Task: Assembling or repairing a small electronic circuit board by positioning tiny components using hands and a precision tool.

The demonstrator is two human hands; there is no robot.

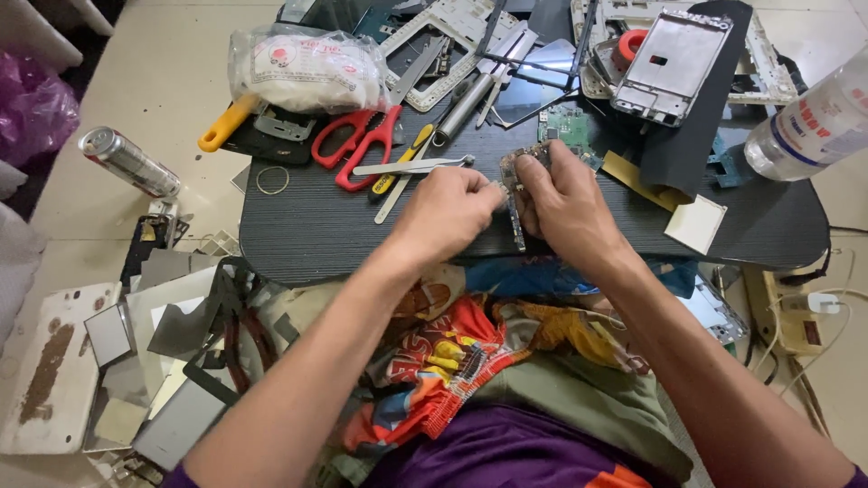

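Head view, step in hand: both hands work on a small circuit board (515,194) at the near middle of the dark bench (298,230); this looks like stripping or prying a part off the board.
Left hand (449,210): fingers pinched together at the board's left edge; whether a small tool or part sits between them cannot be told.
Right hand (562,201): clamped on the board, steadying it against the bench.
Next move, as a judgement: a fine, steady pull or pry at the board's edge, with the right hand holding firm so the board does not slip or flex.
Count, scissors (362,136): one pair, red handles.
Count, tweezers (411,166): one seen clearly, just left of the left hand.
Count, yellow-handled tools (226,122): two, one large, one slim.
Count, phone frame (671,65): one clear, with more white frames behind; exact number unclear.
Count, plastic bottle (809,126): one, lying at right.
Count, metal can (128,163): one, on the floor at left.
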